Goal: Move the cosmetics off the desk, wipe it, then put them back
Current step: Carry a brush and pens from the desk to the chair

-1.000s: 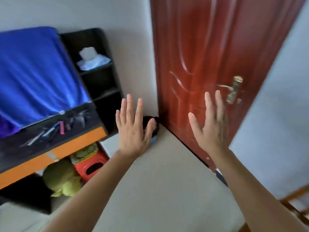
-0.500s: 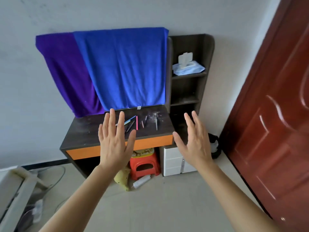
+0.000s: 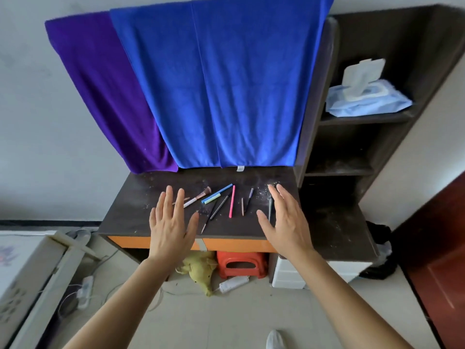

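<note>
A dark desk (image 3: 141, 197) with an orange front edge stands against the wall, dusted with white specks. Several cosmetics lie on its middle: a makeup brush (image 3: 198, 197), a blue pencil (image 3: 219, 192), a pink pencil (image 3: 232, 201), thin dark pencils (image 3: 219, 210) and a grey one (image 3: 270, 207). My left hand (image 3: 169, 222) and my right hand (image 3: 284, 220) hover palm-down and empty in front of the desk, fingers spread, on either side of the cosmetics. A pack of wet wipes (image 3: 367, 96) with its lid up sits on the upper shelf at the right.
A blue towel (image 3: 221, 84) and a purple towel (image 3: 105, 91) hang behind the desk. A dark shelf unit (image 3: 364, 147) adjoins on the right. Under the desk are a red stool (image 3: 240, 264), a yellow plush toy (image 3: 198, 269) and white drawers (image 3: 289, 273). A red-brown door (image 3: 442, 248) is at the right.
The view has swung from the door to the desk and come closer. Both hands stay raised, open and empty, now level with the desk's front.
</note>
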